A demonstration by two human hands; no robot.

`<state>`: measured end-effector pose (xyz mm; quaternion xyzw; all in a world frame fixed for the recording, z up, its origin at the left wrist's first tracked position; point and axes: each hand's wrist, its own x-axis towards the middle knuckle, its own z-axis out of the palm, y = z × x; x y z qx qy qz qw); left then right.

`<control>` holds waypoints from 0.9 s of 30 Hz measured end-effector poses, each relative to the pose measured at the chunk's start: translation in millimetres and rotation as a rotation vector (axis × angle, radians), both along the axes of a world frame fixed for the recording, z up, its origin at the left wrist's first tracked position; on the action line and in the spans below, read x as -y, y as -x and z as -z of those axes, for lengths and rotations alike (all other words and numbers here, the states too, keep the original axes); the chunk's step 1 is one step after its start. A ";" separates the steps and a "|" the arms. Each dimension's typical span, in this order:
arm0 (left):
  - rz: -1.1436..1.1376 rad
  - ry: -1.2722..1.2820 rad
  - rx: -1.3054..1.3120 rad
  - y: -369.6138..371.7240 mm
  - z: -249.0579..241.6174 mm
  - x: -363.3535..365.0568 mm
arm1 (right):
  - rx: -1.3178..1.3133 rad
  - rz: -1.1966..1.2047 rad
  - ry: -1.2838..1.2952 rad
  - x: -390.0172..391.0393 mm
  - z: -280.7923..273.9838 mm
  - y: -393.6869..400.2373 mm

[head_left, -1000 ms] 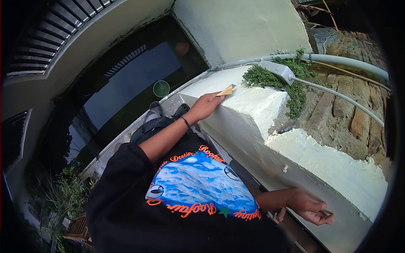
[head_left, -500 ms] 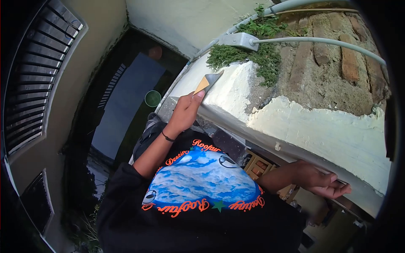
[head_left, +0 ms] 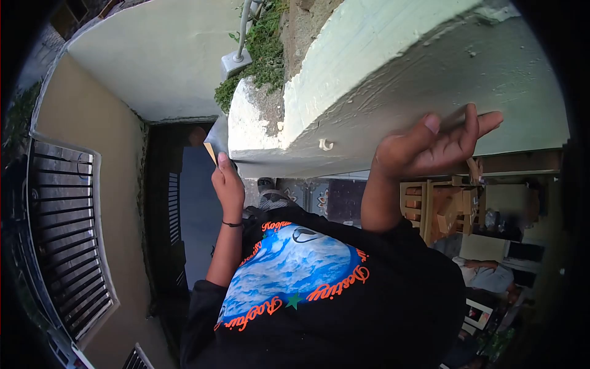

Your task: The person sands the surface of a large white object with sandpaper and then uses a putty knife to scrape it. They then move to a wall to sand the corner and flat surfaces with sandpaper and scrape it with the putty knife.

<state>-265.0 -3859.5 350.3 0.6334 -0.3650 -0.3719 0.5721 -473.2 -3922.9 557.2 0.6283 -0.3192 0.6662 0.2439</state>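
Note:
My left hand [head_left: 228, 189] is closed in a pinch on a thin, bent sheet [head_left: 219, 136], grey on one face and tan on the other, like sandpaper. That sheet is right at the end of the white-painted wall top [head_left: 249, 126]. A dark band circles my left wrist. Over on the right, my right hand [head_left: 430, 144] holds nothing; its thumb stands apart and its fingers are partly bent. It overlaps the pale wall face [head_left: 369, 123] in this view. A small white hook [head_left: 326, 145] sticks out of that face, left of this hand.
Green moss [head_left: 267, 64] and a pale pipe with a box [head_left: 236, 60] sit on the wall's upper part. Barred windows [head_left: 67, 227] line the left wall. Wooden furniture [head_left: 421, 206] stands beyond my right arm, with a person [head_left: 491, 277] farther back.
The view has turned toward the right side of the wall. My left hand keeps the sheet, now at the wall's end. My right hand is raised in front of the wall face, its fingers more spread.

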 end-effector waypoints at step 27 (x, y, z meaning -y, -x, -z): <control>0.054 0.293 0.638 17.1 49.8 -16.6 | -0.037 0.044 0.065 13.6 22.0 -16.6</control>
